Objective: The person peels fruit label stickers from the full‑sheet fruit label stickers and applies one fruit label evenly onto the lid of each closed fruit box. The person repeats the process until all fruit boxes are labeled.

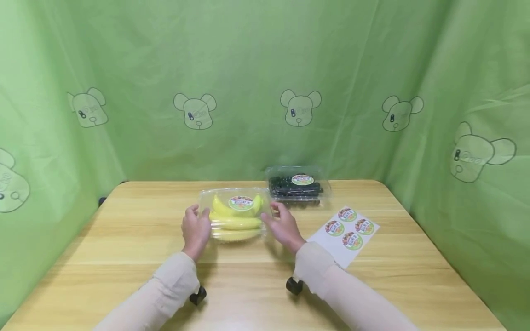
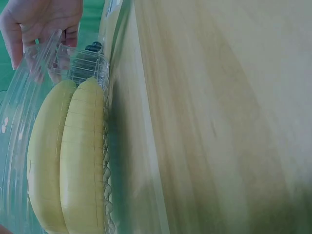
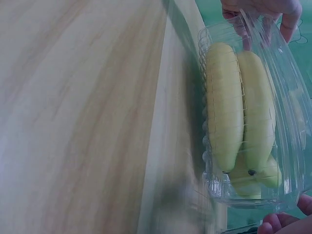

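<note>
A clear plastic clamshell box (image 1: 225, 190) of yellow bananas (image 1: 236, 224) is held between both hands, with a round fruit label (image 1: 241, 203) on its lid. My left hand (image 1: 196, 231) grips the left end, thumb on the near side. At the opposite end, my right hand (image 1: 285, 227) grips the box's rim in the same manner. In the right wrist view, the left hand (image 3: 265, 7) shows at the far end, its fingers partly seen through the plastic. The box's underside appears close to the tabletop; whether it touches cannot be told.
Behind and to the right stands a second clear box (image 1: 271, 173) of dark, elongated items, also labelled. A white sheet (image 1: 331, 250) with several round labels lies on the wooden table (image 1: 136, 220), right of my right hand. Green curtains (image 1: 248, 147) enclose the back and sides.
</note>
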The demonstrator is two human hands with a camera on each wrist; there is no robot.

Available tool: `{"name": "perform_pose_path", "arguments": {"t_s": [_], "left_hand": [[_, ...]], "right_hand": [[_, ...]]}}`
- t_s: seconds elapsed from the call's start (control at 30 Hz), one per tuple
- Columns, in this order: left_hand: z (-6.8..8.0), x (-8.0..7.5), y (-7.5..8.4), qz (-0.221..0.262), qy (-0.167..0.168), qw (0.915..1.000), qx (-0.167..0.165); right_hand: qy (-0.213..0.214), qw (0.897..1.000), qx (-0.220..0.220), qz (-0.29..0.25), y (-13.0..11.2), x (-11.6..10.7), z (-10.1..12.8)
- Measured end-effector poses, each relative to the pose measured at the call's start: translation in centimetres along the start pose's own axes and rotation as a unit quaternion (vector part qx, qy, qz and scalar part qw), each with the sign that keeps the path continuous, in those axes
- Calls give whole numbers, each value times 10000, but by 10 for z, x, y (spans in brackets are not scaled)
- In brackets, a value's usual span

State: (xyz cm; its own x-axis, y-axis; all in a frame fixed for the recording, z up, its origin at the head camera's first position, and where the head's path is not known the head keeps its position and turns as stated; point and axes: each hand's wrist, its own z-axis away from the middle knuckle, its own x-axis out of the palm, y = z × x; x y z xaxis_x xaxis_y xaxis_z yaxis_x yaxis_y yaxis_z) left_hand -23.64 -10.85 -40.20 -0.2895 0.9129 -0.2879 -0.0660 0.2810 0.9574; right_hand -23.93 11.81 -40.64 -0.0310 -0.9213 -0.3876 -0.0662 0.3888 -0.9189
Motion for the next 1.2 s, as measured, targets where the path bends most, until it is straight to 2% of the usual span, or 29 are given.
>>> {"name": "perform_pose_path", "arguments": {"t_s": [0.47, 0.9, 1.2], "left_hand": [[-10, -4, 3, 154, -122, 9998, -5], [-14, -5, 4, 93, -37, 9999, -112], [-13, -5, 2, 74, 69, 9999, -87]], "right_hand": [[12, 9999, 1, 132, -3, 3, -10], [196, 9998, -13, 38, -5, 6, -19], [248, 9994, -73, 245, -3, 6, -18]]}}
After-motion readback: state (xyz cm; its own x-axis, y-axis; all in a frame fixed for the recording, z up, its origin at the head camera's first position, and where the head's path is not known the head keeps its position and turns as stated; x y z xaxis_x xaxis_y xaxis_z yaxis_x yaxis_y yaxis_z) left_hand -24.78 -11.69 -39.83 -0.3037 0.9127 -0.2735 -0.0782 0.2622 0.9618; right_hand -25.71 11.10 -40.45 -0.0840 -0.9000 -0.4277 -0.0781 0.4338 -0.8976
